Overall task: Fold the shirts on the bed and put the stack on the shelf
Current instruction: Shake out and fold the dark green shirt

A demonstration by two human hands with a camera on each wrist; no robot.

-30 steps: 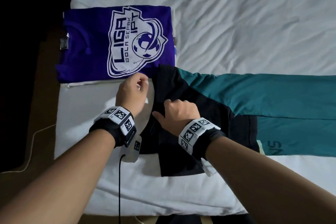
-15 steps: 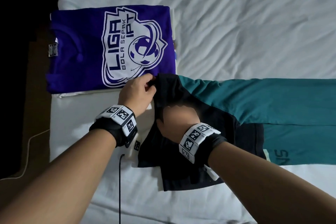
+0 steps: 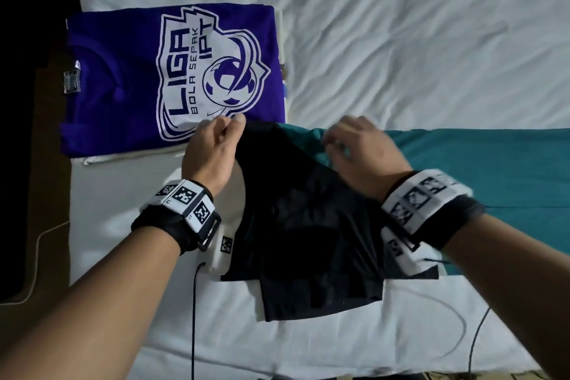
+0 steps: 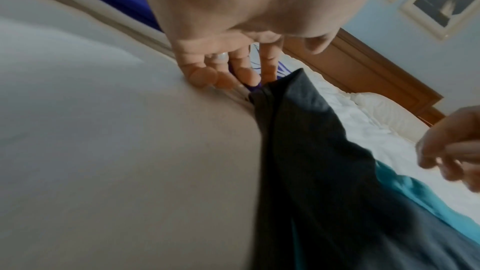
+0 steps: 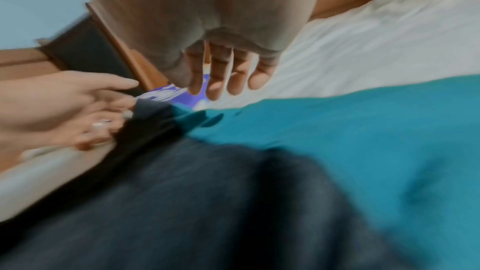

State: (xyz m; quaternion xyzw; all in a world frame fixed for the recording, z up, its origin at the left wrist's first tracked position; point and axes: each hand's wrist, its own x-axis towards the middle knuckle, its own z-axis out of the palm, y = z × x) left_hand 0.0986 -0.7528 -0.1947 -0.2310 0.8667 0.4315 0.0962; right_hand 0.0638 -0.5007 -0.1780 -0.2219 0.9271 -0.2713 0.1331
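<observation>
A teal and black shirt [image 3: 462,179] lies across the white bed [image 3: 401,40], its black sleeve part [image 3: 308,225] towards me. My left hand [image 3: 212,148] pinches the black corner [image 4: 262,93] beside the folded purple shirt [image 3: 123,86]. That purple shirt, with a white LIGA logo, lies on top of another folded white one. My right hand [image 3: 357,151] hovers just over the teal cloth [image 5: 337,141] with its fingers [image 5: 221,81] straight, holding nothing.
The bed's left edge borders a dark floor [image 3: 30,163] with a thin white cable [image 3: 37,256]. Black wrist cables [image 3: 194,302] trail over the sheet near me. A wooden headboard [image 4: 363,69] shows in the left wrist view.
My right hand has let go of the black cloth and moved right and away from me, over the teal part. My left hand went on to pinch the black corner and drew it out flat.
</observation>
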